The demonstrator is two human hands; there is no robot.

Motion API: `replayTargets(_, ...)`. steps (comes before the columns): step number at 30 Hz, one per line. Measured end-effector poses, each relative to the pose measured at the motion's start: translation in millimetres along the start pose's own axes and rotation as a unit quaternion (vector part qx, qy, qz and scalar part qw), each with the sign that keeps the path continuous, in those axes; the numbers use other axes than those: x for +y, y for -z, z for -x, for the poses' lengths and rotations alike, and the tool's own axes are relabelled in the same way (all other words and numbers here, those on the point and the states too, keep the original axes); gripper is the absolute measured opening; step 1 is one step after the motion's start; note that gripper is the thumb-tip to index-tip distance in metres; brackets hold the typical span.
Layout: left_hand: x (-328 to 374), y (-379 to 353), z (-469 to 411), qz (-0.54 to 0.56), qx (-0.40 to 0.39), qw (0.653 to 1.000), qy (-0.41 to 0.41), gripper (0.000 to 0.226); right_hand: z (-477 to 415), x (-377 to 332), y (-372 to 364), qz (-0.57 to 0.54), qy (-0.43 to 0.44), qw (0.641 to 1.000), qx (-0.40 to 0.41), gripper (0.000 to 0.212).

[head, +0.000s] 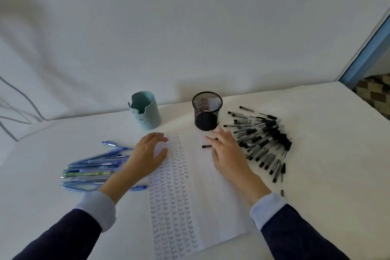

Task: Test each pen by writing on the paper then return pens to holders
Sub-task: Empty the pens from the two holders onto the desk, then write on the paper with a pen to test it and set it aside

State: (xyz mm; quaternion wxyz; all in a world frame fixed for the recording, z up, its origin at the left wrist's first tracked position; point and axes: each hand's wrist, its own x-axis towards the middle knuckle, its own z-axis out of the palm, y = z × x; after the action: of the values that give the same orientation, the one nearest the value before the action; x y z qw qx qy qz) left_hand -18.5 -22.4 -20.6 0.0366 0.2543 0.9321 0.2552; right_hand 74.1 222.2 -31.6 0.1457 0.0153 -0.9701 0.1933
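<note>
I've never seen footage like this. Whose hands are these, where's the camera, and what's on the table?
One camera, worn on a person's head, looks down at their own hands. The left hand and right hand are open over a paper partly filled with rows of the word Test. Blue pens lie to the left, black pens to the right. Behind stand a teal holder and a black mesh holder. Neither hand grips anything; a single pen lies beside the right hand.

On the white table [327, 175], paper [211, 196] is flanked by blue pens [92, 167] left, black pens [263, 141] right; teal holder [145, 112] and mesh holder [206, 114] are set far.
</note>
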Motion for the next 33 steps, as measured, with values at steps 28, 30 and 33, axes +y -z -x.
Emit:
replayTargets(28,1,-24,4,-0.222,-0.046,0.97,-0.083,0.061,-1,31,7,0.136,0.025,0.989,0.045,0.027)
replayTargets(30,3,-23,6,-0.224,-0.047,0.97,-0.088,0.061,5,31,10,0.142,-0.005,0.989,0.033,0.028)
replayTargets(33,6,-16,11,-0.225,-0.052,0.969,-0.087,0.056,17,28,12,0.14,-0.056,0.988,0.042,0.031)
